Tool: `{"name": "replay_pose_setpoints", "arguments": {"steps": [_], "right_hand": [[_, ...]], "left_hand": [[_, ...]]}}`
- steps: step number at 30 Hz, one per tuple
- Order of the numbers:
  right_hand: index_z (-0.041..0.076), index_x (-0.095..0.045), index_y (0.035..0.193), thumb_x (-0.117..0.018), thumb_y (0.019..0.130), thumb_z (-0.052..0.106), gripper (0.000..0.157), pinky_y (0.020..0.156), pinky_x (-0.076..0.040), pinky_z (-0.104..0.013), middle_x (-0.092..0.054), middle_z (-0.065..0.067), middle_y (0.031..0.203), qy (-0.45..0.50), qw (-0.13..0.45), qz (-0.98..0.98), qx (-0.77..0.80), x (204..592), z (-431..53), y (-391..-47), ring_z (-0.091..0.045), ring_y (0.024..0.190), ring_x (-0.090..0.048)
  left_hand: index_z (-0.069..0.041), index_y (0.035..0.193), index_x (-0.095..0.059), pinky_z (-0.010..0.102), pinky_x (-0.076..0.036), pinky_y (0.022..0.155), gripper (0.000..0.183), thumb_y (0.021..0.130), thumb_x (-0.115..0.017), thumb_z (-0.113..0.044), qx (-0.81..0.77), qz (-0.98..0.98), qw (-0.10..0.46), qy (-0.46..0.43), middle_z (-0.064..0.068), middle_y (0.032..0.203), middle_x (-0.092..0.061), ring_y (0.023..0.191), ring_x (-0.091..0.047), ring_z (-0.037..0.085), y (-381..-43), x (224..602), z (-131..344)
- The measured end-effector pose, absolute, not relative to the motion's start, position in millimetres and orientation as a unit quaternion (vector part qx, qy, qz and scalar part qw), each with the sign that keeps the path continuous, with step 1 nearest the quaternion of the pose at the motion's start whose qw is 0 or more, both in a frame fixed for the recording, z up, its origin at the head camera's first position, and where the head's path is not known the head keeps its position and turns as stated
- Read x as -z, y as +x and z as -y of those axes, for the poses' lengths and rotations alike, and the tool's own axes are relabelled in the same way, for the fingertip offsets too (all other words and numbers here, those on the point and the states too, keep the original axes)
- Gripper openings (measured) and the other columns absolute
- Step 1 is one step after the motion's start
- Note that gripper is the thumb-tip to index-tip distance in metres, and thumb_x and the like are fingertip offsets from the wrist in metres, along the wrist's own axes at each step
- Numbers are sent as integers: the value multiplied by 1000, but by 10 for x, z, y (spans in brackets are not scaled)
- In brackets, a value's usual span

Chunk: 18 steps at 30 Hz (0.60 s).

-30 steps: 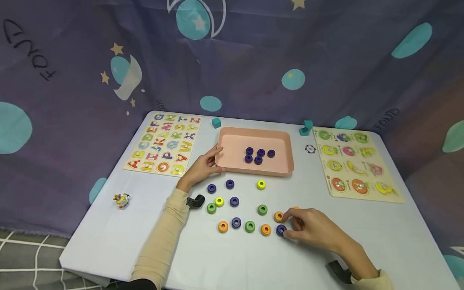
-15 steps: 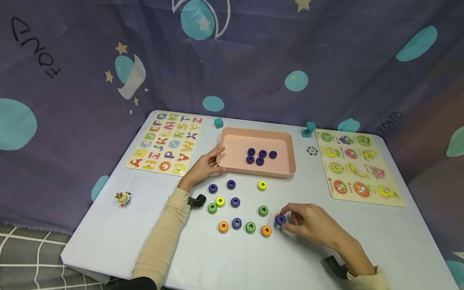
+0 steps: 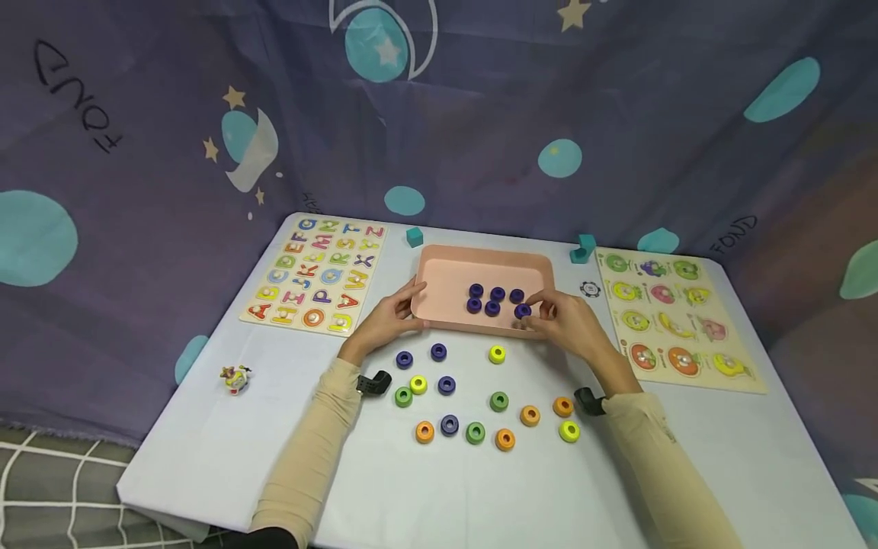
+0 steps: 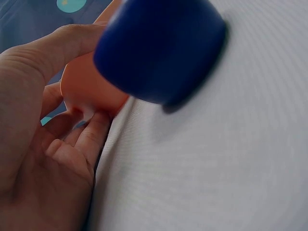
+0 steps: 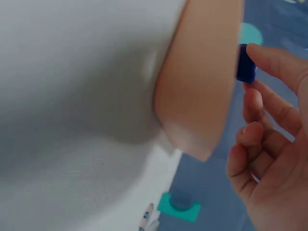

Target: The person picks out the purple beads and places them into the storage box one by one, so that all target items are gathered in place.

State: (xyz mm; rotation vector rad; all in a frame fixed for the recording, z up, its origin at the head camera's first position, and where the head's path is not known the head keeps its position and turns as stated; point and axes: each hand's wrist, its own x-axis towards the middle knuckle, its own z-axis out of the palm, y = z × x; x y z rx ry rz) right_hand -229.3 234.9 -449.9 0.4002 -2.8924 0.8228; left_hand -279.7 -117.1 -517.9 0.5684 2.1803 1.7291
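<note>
In the head view my right hand [image 3: 572, 324] is over the front right of the pink tray [image 3: 439, 286], a dark blue ring [image 3: 523, 311] pinched between thumb and finger. The right wrist view shows this ring [image 5: 246, 64] at the fingertips, just past the tray wall [image 5: 202, 77]. My left hand [image 3: 384, 322] grips the tray's left end, thumb on one side and fingers on the other. Several dark blue rings [image 3: 497, 294] lie in the tray. A large blurred blue ring [image 4: 159, 48] on the white cloth fills the upper middle of the left wrist view.
In front of the tray lie scattered rings: blue [image 3: 447, 385], green [image 3: 475, 433], orange [image 3: 504, 440] and yellow [image 3: 497, 354]. A letter board [image 3: 309, 274] is at left, a fruit board [image 3: 675, 320] at right. Teal blocks [image 3: 582, 249], a round chip [image 3: 590, 290] and a small figurine [image 3: 235, 379] also stand about.
My right hand has picked up a dark blue ring from the cloth and carried it up to the tray, uncovering orange and yellow rings. The left hand keeps its grip.
</note>
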Motion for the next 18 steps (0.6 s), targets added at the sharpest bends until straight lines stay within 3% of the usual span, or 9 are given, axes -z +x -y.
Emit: {"name": "replay_pose_setpoints", "arguments": {"steps": [11, 18], "right_hand": [[10, -69, 119, -76, 86, 28, 38, 55, -37, -25, -63, -6, 82, 124, 31, 962, -243, 4605, -2313, -2532, -17, 64, -50], [13, -71, 113, -77, 86, 27, 32, 52, -38, -22, -62, 0, 86, 180, 58, 949, -253, 4467, -2166, -2145, -14, 66, -47]], "left_hand": [[-18, 154, -34, 23, -37, 118, 85, 83, -80, -19, -603, -759, 148, 195, -7, 168, -8, 151, -29, 18, -2777, 5179, 1158], [-18, 155, -33, 30, -36, 121, 85, 84, -79, -17, -608, -754, 146, 199, -6, 168, -7, 151, -29, 21, -2787, 5195, 1163]]}}
